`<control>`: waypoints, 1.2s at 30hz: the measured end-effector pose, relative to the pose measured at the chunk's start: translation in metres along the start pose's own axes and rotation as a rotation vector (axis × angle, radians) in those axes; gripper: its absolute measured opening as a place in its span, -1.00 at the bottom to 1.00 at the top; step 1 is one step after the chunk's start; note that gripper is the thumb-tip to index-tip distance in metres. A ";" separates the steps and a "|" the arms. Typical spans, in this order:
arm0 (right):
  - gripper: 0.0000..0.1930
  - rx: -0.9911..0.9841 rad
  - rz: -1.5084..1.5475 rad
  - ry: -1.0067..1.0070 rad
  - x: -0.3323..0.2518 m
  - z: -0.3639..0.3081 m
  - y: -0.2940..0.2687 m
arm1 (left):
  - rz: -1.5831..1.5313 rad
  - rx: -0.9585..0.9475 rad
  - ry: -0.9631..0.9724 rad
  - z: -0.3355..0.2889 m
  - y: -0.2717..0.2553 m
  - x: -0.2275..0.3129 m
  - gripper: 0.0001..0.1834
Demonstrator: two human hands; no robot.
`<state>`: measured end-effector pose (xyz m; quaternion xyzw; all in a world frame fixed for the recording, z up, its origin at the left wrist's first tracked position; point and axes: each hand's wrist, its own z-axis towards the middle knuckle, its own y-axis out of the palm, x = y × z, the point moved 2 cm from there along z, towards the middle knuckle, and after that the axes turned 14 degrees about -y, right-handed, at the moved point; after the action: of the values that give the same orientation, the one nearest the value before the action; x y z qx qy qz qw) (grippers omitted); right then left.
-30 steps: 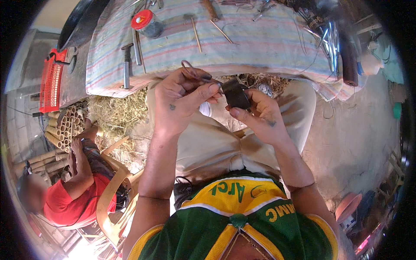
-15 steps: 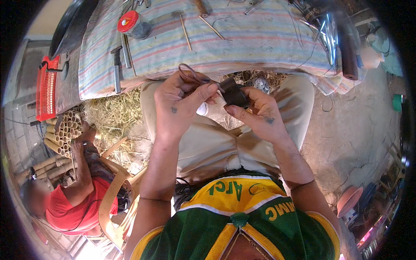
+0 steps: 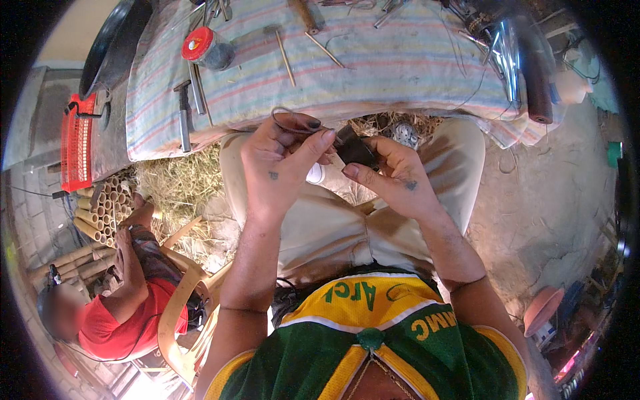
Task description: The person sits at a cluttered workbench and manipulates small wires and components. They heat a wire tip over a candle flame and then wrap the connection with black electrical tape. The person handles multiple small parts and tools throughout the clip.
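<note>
Both my hands are raised above my lap, close together in front of the table edge. Between the thumb and fingers of my left hand (image 3: 280,160) is a thin dark looped strip (image 3: 288,111); its exact kind does not show. My right hand (image 3: 398,175) grips a small dark rectangular block (image 3: 359,152), thumb at its lower edge and fingers behind. The strip's end meets the block's left side near my left fingertips, but whether it enters the block cannot be made out.
Across the striped tablecloth (image 3: 373,73) lie a hammer (image 3: 183,120), a red-lidded jar (image 3: 208,48), thin sticks (image 3: 285,59) and metal rods (image 3: 508,63). Left are a red plastic basket (image 3: 79,143), stacked bamboo tubes (image 3: 107,212) and a seated person in red (image 3: 130,320).
My hands keep their hold on the strip and the block, with only a slight shift. The whole view has moved a little. The seated person's arm has shifted slightly.
</note>
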<state>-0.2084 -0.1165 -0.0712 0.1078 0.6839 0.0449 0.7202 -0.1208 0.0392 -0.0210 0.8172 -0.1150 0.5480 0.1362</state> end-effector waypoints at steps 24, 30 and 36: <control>-0.81 0.042 0.001 -0.062 -0.006 0.005 -0.002 | 0.085 -0.154 0.016 -0.001 -0.003 0.002 -0.82; -0.79 0.032 -0.001 -0.044 -0.002 0.004 -0.002 | 0.114 -0.168 0.018 -0.002 -0.003 0.002 -0.81; -0.76 0.023 -0.041 -0.017 0.004 0.000 -0.003 | 0.149 -0.179 0.012 -0.005 -0.001 0.003 -0.80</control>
<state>-0.2083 -0.1188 -0.0758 0.1023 0.6803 0.0211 0.7254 -0.1240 0.0416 -0.0161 0.7877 -0.2228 0.5492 0.1682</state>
